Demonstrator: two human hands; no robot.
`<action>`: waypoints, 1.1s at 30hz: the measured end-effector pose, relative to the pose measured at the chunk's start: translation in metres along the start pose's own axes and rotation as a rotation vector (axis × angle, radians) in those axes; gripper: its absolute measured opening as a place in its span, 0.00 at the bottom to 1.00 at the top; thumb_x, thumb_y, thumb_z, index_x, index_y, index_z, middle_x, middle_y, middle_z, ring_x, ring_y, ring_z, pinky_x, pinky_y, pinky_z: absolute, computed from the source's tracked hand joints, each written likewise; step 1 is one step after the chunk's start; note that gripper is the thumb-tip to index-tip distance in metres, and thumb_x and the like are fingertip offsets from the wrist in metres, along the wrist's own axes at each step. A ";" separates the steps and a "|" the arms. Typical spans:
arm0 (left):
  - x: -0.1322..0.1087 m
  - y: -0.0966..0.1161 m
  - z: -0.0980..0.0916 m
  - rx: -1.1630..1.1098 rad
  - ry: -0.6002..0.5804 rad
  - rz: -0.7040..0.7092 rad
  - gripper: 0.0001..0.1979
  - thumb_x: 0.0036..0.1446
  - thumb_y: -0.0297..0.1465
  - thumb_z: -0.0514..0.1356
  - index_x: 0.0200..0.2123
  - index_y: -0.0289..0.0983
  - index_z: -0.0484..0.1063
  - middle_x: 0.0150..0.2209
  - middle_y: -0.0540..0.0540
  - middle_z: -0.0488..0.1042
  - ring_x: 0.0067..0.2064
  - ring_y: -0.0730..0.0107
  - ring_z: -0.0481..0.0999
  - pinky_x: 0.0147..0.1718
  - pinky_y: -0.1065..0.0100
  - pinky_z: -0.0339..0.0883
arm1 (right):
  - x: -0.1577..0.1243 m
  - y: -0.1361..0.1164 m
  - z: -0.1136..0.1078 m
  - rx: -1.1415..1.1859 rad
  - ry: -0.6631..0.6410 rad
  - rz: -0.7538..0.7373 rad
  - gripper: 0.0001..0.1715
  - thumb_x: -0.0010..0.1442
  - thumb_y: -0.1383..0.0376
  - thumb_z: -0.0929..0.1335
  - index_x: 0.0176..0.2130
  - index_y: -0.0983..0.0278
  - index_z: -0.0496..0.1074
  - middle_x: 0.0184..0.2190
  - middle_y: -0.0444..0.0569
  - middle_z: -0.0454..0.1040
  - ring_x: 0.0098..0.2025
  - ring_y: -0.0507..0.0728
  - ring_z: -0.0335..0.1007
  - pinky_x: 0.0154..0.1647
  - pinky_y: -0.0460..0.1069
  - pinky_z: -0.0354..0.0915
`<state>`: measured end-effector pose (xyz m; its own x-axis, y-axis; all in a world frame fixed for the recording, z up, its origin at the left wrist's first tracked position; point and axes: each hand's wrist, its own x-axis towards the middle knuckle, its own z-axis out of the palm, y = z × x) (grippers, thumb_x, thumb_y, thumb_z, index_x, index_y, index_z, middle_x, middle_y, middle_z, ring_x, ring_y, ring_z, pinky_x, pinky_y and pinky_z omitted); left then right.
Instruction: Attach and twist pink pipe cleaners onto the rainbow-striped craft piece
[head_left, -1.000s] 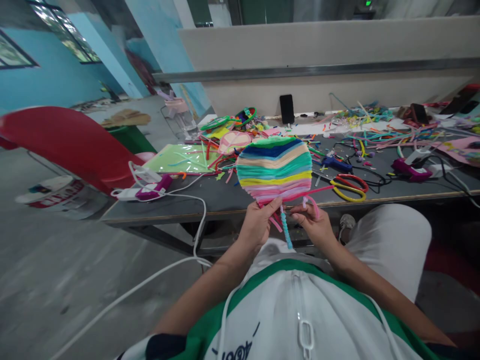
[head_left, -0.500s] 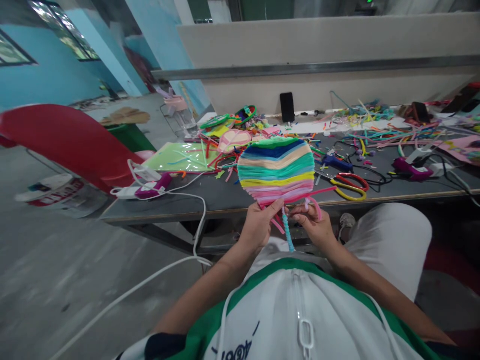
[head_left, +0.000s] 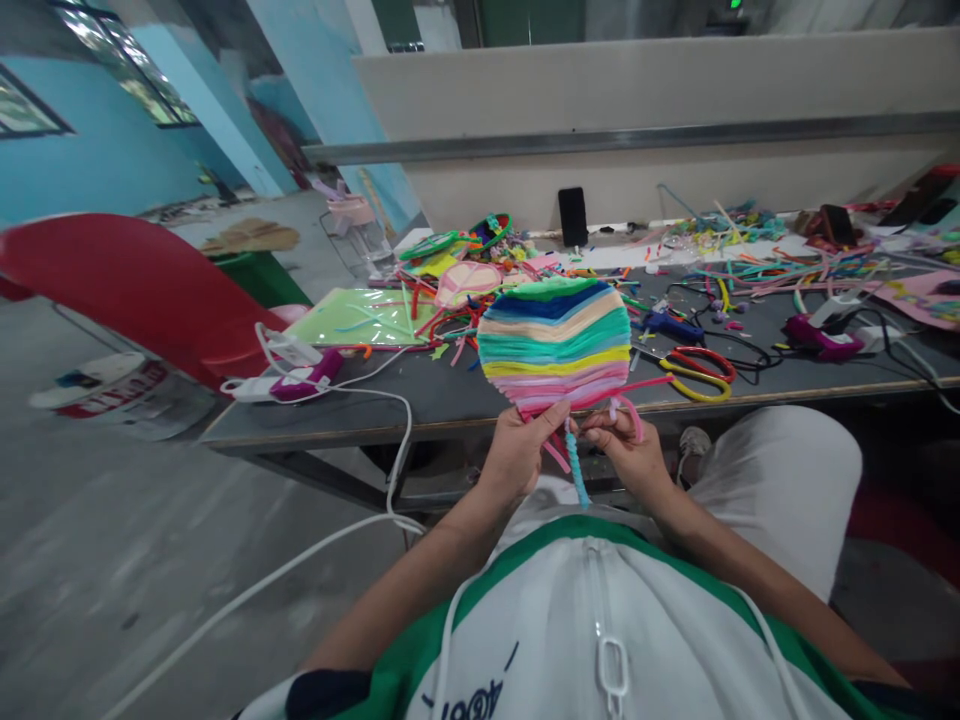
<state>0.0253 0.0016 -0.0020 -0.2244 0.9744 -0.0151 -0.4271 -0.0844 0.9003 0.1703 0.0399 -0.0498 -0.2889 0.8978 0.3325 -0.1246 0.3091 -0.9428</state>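
A round fan [head_left: 555,340] made of striped pipe cleaners, in green, blue, peach, teal, yellow and pink, is held up in front of me. Its twisted light-blue handle [head_left: 576,468] hangs down toward my lap. My left hand [head_left: 517,450] grips the fan's lower left edge, thumb on the front. Just right of the handle, my right hand [head_left: 626,445] pinches a pink pipe cleaner [head_left: 636,420] that curls up over the fingers. Loose pink ends stick out below and to the right of the fan. What lies between the right fingertips is partly hidden.
Red-and-yellow scissors [head_left: 697,373] lie on the grey table [head_left: 442,400] near its front edge. A blue glue gun [head_left: 679,325] is behind them. Purple plugs, cables, scattered pipe cleaners and a phone [head_left: 573,217] are around. A red chair [head_left: 135,290] stands left.
Almost nothing differs. The view has shifted very slightly; both hands keep their hold on the fan and the pink pipe cleaner.
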 end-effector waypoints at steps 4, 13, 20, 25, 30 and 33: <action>0.000 -0.002 -0.001 0.013 -0.013 0.011 0.11 0.44 0.36 0.69 0.21 0.33 0.76 0.21 0.48 0.75 0.23 0.73 0.72 0.24 0.72 0.67 | -0.001 -0.003 0.002 0.020 0.002 0.002 0.04 0.53 0.61 0.72 0.30 0.58 0.77 0.30 0.45 0.78 0.35 0.57 0.72 0.40 0.51 0.66; 0.008 -0.004 -0.006 -0.016 0.072 0.057 0.11 0.43 0.36 0.70 0.22 0.33 0.75 0.22 0.48 0.76 0.24 0.72 0.74 0.27 0.72 0.68 | 0.010 0.014 -0.001 0.284 -0.010 0.141 0.11 0.49 0.58 0.74 0.32 0.61 0.76 0.27 0.44 0.76 0.32 0.54 0.70 0.39 0.49 0.66; 0.012 -0.004 -0.008 -0.017 0.103 0.097 0.10 0.42 0.34 0.70 0.23 0.33 0.76 0.22 0.48 0.76 0.24 0.73 0.74 0.26 0.72 0.69 | 0.013 0.009 0.001 0.580 -0.043 0.271 0.09 0.50 0.60 0.75 0.32 0.62 0.76 0.27 0.43 0.74 0.29 0.49 0.68 0.35 0.44 0.64; 0.012 -0.010 -0.009 -0.025 0.104 0.085 0.10 0.41 0.34 0.70 0.24 0.34 0.76 0.22 0.49 0.76 0.24 0.73 0.74 0.26 0.72 0.69 | 0.012 0.011 0.000 0.692 -0.133 0.329 0.08 0.53 0.61 0.73 0.33 0.62 0.75 0.27 0.43 0.73 0.29 0.47 0.67 0.33 0.42 0.64; 0.011 -0.013 -0.010 -0.019 0.075 0.061 0.11 0.42 0.35 0.70 0.24 0.34 0.76 0.22 0.49 0.76 0.24 0.72 0.74 0.27 0.70 0.70 | 0.012 0.014 0.000 0.724 -0.154 0.350 0.07 0.53 0.62 0.73 0.32 0.62 0.74 0.27 0.42 0.72 0.28 0.47 0.67 0.31 0.41 0.64; 0.010 -0.013 -0.010 -0.009 0.073 0.030 0.12 0.42 0.35 0.70 0.24 0.33 0.76 0.22 0.49 0.75 0.24 0.72 0.74 0.25 0.71 0.69 | 0.012 0.012 -0.001 0.697 -0.175 0.342 0.08 0.53 0.62 0.74 0.33 0.62 0.74 0.26 0.42 0.72 0.28 0.47 0.67 0.31 0.41 0.63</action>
<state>0.0201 0.0099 -0.0184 -0.3004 0.9536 -0.0203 -0.4272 -0.1154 0.8968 0.1663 0.0546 -0.0577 -0.5562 0.8272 0.0799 -0.5505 -0.2946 -0.7811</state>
